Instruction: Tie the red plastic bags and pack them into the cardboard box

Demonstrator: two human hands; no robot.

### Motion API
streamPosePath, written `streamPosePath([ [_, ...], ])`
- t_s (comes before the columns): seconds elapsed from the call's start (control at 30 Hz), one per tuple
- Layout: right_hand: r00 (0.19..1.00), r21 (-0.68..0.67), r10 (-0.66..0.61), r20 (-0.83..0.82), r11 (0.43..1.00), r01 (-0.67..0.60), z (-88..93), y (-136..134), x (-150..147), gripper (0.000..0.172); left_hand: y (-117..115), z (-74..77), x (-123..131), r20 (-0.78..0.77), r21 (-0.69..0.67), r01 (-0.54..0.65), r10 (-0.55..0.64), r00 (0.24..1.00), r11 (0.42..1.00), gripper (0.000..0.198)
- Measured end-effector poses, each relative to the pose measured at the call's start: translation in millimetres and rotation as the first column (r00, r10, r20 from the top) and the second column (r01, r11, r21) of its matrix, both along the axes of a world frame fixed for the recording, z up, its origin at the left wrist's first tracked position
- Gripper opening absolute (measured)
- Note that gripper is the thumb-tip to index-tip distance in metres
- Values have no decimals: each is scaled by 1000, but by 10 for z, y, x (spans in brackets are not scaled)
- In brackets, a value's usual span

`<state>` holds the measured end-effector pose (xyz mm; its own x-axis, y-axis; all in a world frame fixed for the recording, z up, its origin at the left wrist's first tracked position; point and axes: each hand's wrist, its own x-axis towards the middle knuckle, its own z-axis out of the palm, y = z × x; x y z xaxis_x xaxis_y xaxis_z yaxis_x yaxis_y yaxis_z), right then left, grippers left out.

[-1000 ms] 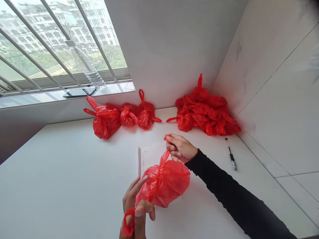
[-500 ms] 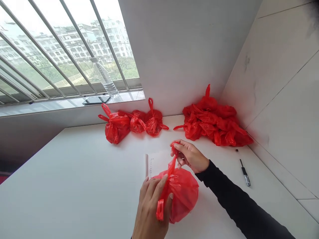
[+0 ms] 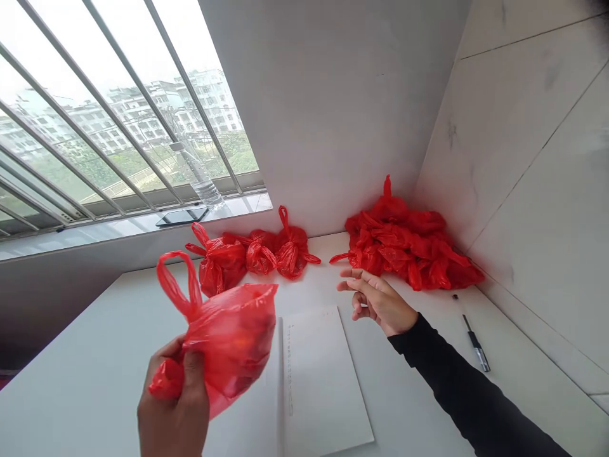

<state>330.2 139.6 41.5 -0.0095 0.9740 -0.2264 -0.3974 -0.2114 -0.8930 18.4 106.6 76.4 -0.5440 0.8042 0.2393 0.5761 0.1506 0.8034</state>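
One white table under held red bag; barred window behind.

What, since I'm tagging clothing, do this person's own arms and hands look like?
The right hand is bare below a snug, plain black sleeve. The left hand is bare too; no sleeve shows there. No gloves or rings are visible.

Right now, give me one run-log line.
left hand: gripping translucent red plastic bag | right hand: empty, partly open | nearby: white rectangular paper notebook
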Motion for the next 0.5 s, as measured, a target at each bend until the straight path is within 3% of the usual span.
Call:
streamPosePath([
  [0.1,1000,-2,1,-1,1000,-1,-13,5,-12,24,412,-93,-367,-47,-29,-140,139,989,990,52],
  [0.27,1000,8,-3,0,1000,3,-30,-7,-25,25,946,-505,-627,-199,-25,-92,85,976,995,58],
  [0.4,1000,17,8,4,1000,-8,-61,4,-31,25,1062,-832,-612,-285,-46,20,-32,958,999,61],
  [0.5,1000,27,-7,15,1000,6,-71,11,-23,25,1022,-932,-582,-278,-56,80,-92,956,995,65],
])
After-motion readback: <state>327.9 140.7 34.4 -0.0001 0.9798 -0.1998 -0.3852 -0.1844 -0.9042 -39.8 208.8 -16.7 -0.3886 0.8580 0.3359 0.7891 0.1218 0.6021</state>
